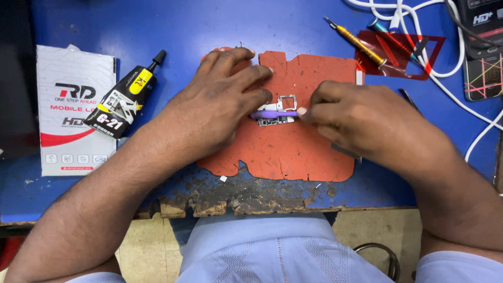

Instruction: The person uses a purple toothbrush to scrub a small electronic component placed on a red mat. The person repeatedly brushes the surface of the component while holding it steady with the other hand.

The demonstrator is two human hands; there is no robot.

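Note:
A small circuit board (276,111) with a metal frame lies in the middle of a worn orange-red mat (293,152). My left hand (220,102) rests flat on the mat, its fingertips pressing the board's left edge. Across the board lies a thin purple tool (272,113); my right hand (356,118) pinches its right end between thumb and fingers. The rest of the tool under the fingers is hidden.
A black and yellow glue tube (126,97) lies on a white box (70,107) at the left. A gold-handled screwdriver (356,41), a red transparent sheet (403,52), white cables (445,68) and a phone (482,47) sit at the back right. The blue table's front edge (236,199) is chipped.

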